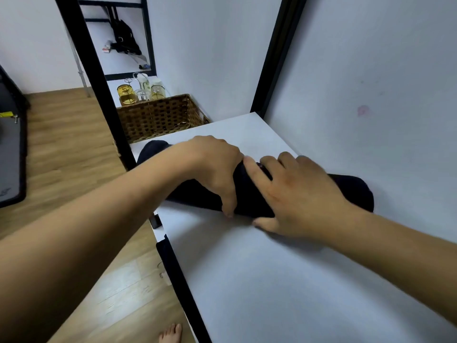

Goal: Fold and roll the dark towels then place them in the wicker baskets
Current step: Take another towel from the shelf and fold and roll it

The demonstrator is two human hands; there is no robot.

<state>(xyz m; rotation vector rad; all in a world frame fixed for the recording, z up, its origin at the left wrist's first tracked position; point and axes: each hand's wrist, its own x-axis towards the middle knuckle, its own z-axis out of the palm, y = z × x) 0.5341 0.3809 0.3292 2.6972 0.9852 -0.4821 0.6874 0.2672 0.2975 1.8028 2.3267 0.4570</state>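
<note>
A dark towel, rolled into a long tube, lies across the white shelf surface. Its ends stick out at the left near the post and at the right by the wall. My left hand grips the roll from above, fingers over the far side and thumb down its near side. My right hand lies beside it on the roll, fingers curled over the top and thumb on the shelf at the near edge. A wicker basket stands beyond the shelf's far end; its inside is hidden.
Black metal posts frame the shelf at left and at the back corner. A white wall runs close along the right. Glass jars stand behind the basket. Wooden floor lies to the left, with a bare foot at the bottom.
</note>
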